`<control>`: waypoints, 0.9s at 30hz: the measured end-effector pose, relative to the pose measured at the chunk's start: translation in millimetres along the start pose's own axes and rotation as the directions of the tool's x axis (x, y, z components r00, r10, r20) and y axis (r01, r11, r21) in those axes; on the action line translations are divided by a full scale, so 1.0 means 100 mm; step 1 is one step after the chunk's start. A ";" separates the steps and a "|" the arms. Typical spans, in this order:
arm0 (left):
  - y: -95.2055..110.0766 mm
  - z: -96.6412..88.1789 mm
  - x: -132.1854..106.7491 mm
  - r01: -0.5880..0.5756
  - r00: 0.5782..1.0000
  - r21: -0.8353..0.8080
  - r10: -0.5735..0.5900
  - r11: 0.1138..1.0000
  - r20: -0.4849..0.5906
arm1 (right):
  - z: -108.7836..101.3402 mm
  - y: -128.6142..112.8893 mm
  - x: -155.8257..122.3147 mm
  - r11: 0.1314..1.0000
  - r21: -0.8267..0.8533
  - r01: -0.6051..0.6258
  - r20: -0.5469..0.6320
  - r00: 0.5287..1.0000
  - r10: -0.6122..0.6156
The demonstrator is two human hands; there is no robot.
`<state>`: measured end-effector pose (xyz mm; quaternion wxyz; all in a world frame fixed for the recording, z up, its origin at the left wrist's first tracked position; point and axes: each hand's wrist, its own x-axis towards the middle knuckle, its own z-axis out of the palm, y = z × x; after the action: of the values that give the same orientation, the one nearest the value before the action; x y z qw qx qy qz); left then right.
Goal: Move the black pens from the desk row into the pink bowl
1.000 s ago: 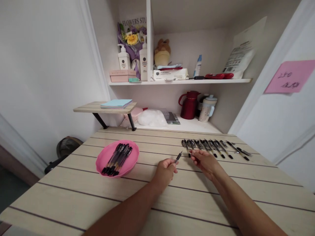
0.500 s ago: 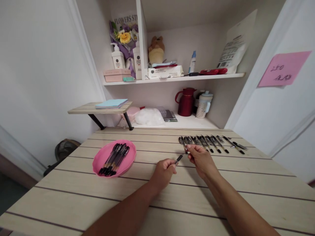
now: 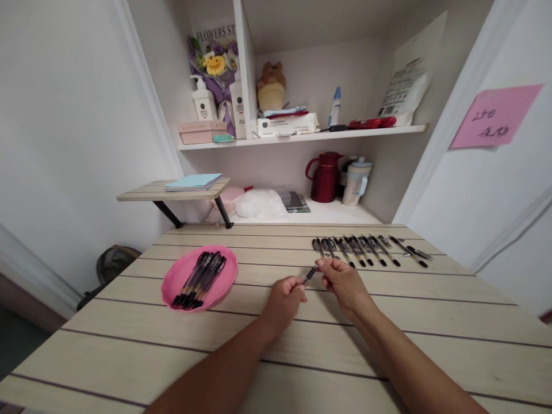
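My left hand [image 3: 284, 300] is closed around a pen [image 3: 309, 275], whose dark grip end sticks out up and to the right. My right hand [image 3: 340, 280] pinches at the front end of that pen with thumb and forefinger. A small shiny bit shows at those fingertips, too small to name. Beyond my right hand, a row of black pens and clear pen parts [image 3: 365, 251] lies on the table. Several assembled-looking black pens [image 3: 202, 280] lie together in a pink scalloped dish [image 3: 230, 282] to the left.
The wood-plank table [image 3: 207, 345] meets a white shelf unit at the back. A small raised stand [image 3: 142, 192] carries coloured paper [image 3: 194, 182]. A red jug [image 3: 325, 178], a tumbler [image 3: 357, 183] and a white plastic bag [image 3: 261, 204] stand behind the table.
My right hand has moved left and slightly down from the pen row, and its fingertips now meet the pen's front end. My left hand still holds the pen.
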<state>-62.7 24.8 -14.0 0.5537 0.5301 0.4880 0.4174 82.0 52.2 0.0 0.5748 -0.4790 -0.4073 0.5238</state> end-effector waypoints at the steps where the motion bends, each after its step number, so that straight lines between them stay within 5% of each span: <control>1: 0.00 0.00 0.00 -0.005 1.000 -0.002 0.005 1.000 0.003 | 0.00 -0.01 -0.01 1.000 0.009 -0.001 0.006 1.000 0.001; 11: 0.04 -0.02 -0.02 -0.054 0.998 0.012 0.054 0.998 0.038 | -0.08 -0.05 -0.02 0.983 0.125 -0.133 0.219 0.970 0.103; 20: 0.00 -0.02 -0.02 -0.047 0.997 0.006 0.046 0.999 0.068 | -0.07 -0.05 -0.02 0.993 0.059 -0.102 0.167 0.982 0.091; 27: 0.08 -0.02 -0.07 -0.033 0.987 -0.159 0.057 0.987 0.150 | -0.12 -0.08 -0.04 0.989 0.119 -0.090 0.319 0.947 0.048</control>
<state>-65.8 18.8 -5.1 0.6198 0.5269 0.3976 0.4245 94.5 46.6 5.7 0.5141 -0.3643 -0.4411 0.6391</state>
